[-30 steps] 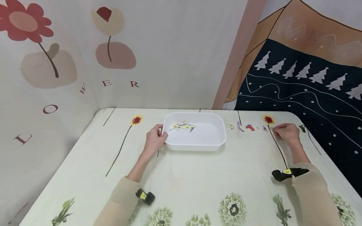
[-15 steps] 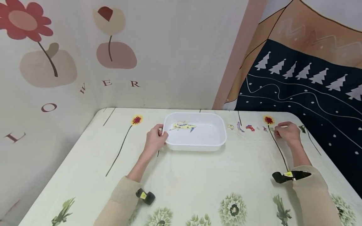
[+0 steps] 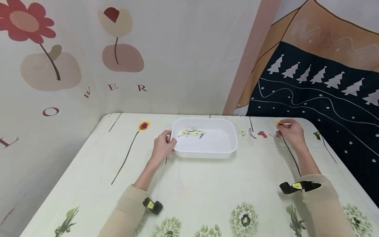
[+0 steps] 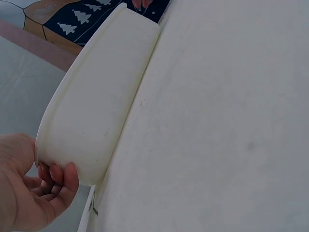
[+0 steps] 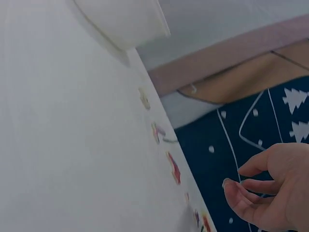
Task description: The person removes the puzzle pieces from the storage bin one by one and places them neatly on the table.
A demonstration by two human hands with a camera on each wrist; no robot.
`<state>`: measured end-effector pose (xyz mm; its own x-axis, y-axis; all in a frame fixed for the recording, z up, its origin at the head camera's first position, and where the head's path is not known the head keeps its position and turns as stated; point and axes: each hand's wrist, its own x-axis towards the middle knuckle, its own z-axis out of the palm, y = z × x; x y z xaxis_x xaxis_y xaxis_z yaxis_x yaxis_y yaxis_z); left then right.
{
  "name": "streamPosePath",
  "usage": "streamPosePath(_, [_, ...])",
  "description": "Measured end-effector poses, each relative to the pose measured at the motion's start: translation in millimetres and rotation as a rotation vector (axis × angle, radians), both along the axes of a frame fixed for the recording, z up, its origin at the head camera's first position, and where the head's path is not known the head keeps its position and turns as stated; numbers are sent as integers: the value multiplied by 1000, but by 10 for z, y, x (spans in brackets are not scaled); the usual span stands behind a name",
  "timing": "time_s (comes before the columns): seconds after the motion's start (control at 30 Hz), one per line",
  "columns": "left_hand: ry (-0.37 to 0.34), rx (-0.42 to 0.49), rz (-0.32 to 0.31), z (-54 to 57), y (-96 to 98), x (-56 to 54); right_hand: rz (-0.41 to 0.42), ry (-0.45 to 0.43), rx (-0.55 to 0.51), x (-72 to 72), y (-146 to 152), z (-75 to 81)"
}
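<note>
A white plastic tray [image 3: 204, 155] stands toward the back of the table. Thumb and fingers of my left hand [image 3: 162, 144] grip its left rim; the left wrist view shows the fingers curled under that rim. Inside the tray lies a flat yellow-and-blue piece [image 3: 191, 132]. My right hand [image 3: 292, 133] hovers over the printed sunflower at the right, its thumb and fingers apart with nothing visible between them in the right wrist view. Left of it lie small flat pieces: a yellowish one [image 3: 241, 133], a purple one [image 3: 251, 133] and a red one [image 3: 262, 134].
A pale floral cloth [image 3: 189, 184] covers the table. Behind it hang a light curtain [image 3: 177, 65] and a dark panel printed with trees [image 3: 322, 98]. Beyond the right hand, a dark green leaf print [image 3: 317, 135] shows near the table's right edge.
My right hand has moved left and slightly up, from beside the sunflower print to over it, with its fingers spread more. The left hand and tray have stayed in place.
</note>
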<state>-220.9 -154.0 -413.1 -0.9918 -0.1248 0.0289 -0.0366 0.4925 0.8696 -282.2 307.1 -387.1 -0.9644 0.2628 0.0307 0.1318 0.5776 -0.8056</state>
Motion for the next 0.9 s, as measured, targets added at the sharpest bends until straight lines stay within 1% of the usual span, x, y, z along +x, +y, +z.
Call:
streamPosePath(0.07, [-1,3,0,-6,-2,-3,36,12,21,11,-98,37])
streamPosePath(0.27, [-1,5,-7,-13,-2,3,117,45,24,27,-383,133])
streamPosePath(0.5, [2,9,-7,-16,-5,3,181,80,46,35,-735,197])
streamPosePath(0.57, [2,6,-6,-16,-4,0,212,97,38,40,-822,221])
streamPosePath(0.7, [4,2,-3,-14,-4,1,304,141,30,33,-970,258])
streamPosePath(0.9, [6,0,-6,-9,-3,10,394,151,35,50,-1225,295])
